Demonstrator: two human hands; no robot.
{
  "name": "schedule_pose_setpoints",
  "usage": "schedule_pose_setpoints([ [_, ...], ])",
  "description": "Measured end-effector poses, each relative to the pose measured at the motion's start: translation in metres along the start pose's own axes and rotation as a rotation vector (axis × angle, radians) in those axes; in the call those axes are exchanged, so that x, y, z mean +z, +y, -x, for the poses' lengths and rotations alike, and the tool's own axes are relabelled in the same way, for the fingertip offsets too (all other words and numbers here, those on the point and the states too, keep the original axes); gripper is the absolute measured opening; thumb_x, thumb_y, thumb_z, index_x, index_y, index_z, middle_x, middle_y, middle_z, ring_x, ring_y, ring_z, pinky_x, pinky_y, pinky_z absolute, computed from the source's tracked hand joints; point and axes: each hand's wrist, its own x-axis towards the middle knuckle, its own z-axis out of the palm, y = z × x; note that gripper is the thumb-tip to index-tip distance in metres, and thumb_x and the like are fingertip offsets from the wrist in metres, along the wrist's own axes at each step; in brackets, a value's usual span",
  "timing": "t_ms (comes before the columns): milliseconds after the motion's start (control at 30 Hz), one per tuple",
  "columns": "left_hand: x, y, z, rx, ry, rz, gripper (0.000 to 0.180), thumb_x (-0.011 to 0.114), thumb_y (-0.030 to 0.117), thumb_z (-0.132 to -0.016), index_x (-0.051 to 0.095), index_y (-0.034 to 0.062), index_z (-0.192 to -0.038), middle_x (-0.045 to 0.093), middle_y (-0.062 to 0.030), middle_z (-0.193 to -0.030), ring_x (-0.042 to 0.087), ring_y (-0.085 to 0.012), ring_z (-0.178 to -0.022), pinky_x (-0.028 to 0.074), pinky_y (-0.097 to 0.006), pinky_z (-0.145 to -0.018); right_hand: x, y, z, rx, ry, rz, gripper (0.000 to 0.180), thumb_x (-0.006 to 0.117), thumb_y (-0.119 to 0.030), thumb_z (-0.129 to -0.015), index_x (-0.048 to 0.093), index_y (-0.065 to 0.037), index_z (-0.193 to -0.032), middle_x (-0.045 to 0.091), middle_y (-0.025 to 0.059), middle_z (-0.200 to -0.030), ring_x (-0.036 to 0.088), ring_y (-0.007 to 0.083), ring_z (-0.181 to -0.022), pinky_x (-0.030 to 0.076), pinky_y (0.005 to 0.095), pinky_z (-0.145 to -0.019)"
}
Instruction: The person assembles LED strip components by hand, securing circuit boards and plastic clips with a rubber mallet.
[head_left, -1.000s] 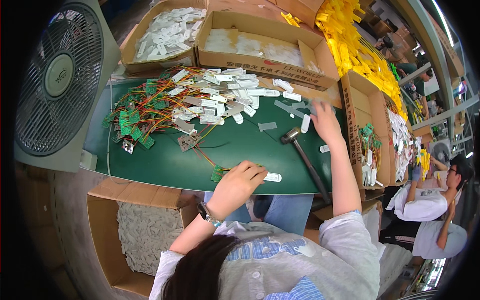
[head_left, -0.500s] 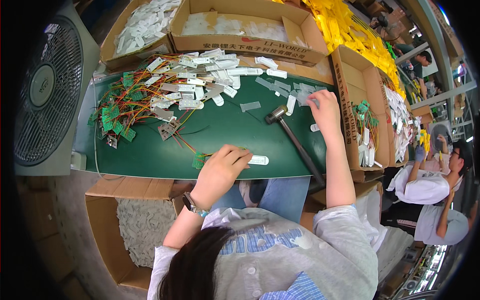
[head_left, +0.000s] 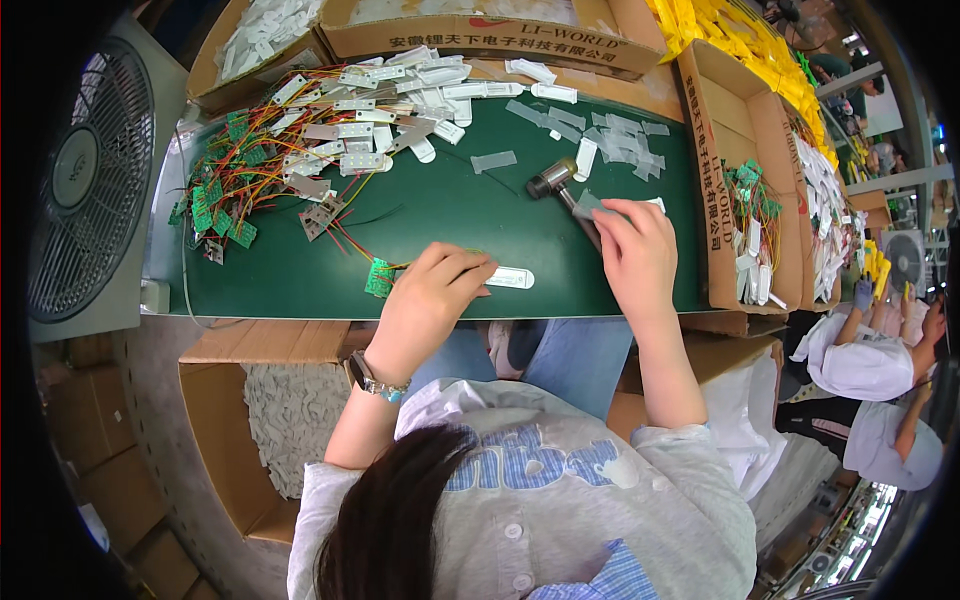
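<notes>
My left hand (head_left: pixel 436 292) is closed over a slim white plastic casing (head_left: pixel 514 278) at the table's near edge; its rounded end sticks out past my fingers. Red and yellow wires run from under that hand to a small green circuit board (head_left: pixel 379 278) on its left. Between the fingertips of my right hand (head_left: pixel 640 255) is a small clear plastic strip (head_left: pixel 588 204), raised over the handle of a hammer (head_left: pixel 553 180). More clear strips (head_left: pixel 632 140) lie loosely beyond, beside a white casing (head_left: pixel 585 158). A single strip (head_left: pixel 493 161) rests further left.
Wired boards and white casings (head_left: pixel 345 130) are heaped at the back left of the green table (head_left: pixel 300 285). Cardboard boxes (head_left: pixel 490 42) line the back, and another box (head_left: pixel 712 200) borders the right. A fan (head_left: pixel 85 180) stands at left. People (head_left: pixel 860 350) work at far right.
My right hand has come back toward me from the clear strips, carrying one strip. My left hand stays on the white casing. The whole view has shifted slightly.
</notes>
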Motion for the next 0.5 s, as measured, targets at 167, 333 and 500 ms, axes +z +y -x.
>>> schedule_pose_setpoints([
  [167, -0.002, 0.001, -0.002, -0.009, -0.01, 0.0, 0.036, 0.077, 0.006, -0.07, 0.07, 0.0037, -0.106, 0.069, -0.0059, -0.106, 0.062, -0.0262, -0.095, 0.054, -0.037, -0.082, -0.004, -0.034, 0.024, 0.074, -0.126, -0.424, 0.024, 0.073, -0.001, -0.08, 0.07, -0.004, -0.103, 0.063, 0.0095, -0.093, 0.063, 0.0269, -0.075, 0.052, 0.037, -0.065],
  [333, -0.002, 0.0, -0.002, -0.014, -0.003, 0.018, 0.04, 0.077, 0.005, -0.07, 0.069, 0.0026, -0.108, 0.069, -0.007, -0.106, 0.061, -0.0274, -0.094, 0.053, -0.038, -0.082, 0.005, -0.042, 0.035, 0.098, -0.117, -0.34, 0.029, 0.073, -0.002, -0.081, 0.068, -0.003, -0.109, 0.063, 0.009, -0.098, 0.062, 0.0284, -0.093, 0.051, 0.0398, -0.079],
  [500, -0.003, 0.003, -0.003, -0.046, -0.013, 0.003, 0.045, 0.077, 0.006, -0.07, 0.067, 0.003, -0.114, 0.069, -0.0086, -0.104, 0.061, -0.0287, -0.095, 0.052, -0.039, -0.082, 0.01, -0.044, 0.043, 0.047, -0.096, -0.261, 0.032, 0.074, -0.004, -0.079, 0.069, -0.005, -0.11, 0.064, 0.0062, -0.098, 0.06, 0.0277, -0.097, 0.049, 0.0421, -0.083],
])
